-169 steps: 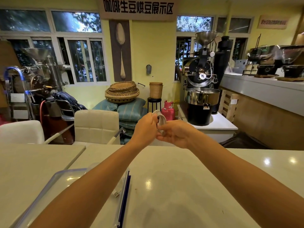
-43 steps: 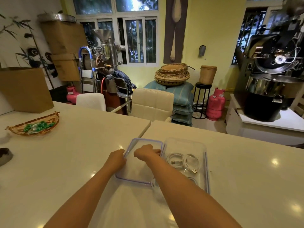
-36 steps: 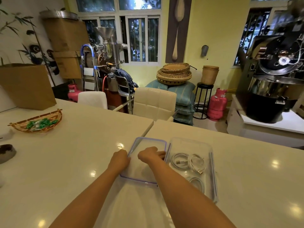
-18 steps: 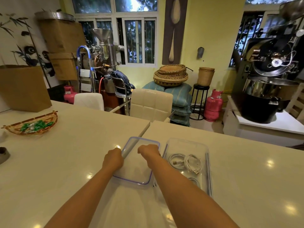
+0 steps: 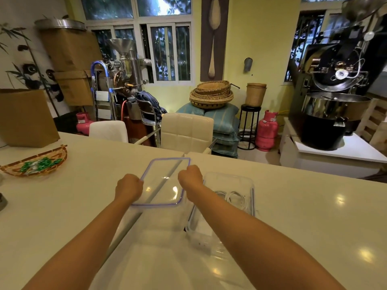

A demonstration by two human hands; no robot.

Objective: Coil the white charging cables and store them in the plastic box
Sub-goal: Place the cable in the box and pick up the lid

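Lifted off the table now, lid [image 5: 165, 183] gripped by left hand [image 5: 128, 187] and right hand [image 5: 190, 177] beside cable-filled box [image 5: 250, 185]

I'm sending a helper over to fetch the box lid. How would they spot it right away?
On the long white table, look just left of the open clear plastic box holding coiled white cables. The lid is the flat clear panel gripped by the left hand and right hand. Only it has a purple rim.

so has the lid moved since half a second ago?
Yes. The lid, held by both hands, now floats above the table seam with its near edge lifted, beside the box.
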